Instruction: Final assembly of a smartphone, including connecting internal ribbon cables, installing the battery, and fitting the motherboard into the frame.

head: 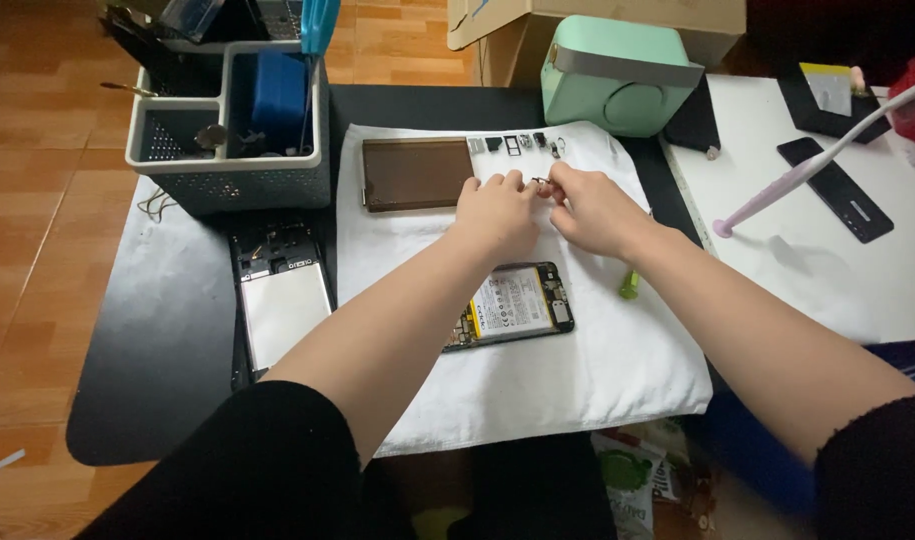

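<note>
A small metal part (539,184) is pinched between the fingertips of the left hand (497,212) and the right hand (592,208), both closed on it above the white cloth (597,370). The part is seen as a thin, pale, glinting sliver; its exact shape cannot be told.

Just beyond the hands, a row of small removed components (517,145) is laid out on the cloth, dark and silvery. Beside the row, a brown translucent back panel (415,172) lies flat. An opened phone (512,305) is placed face down nearer the person, partly hidden under the left forearm, its yellow-labelled battery exposed. A green tool tip (629,285) shows under the right wrist.

On the black table (167,340), a second opened device (280,295) lies left of the cloth. A grey basket (227,170) stands behind it.
</note>
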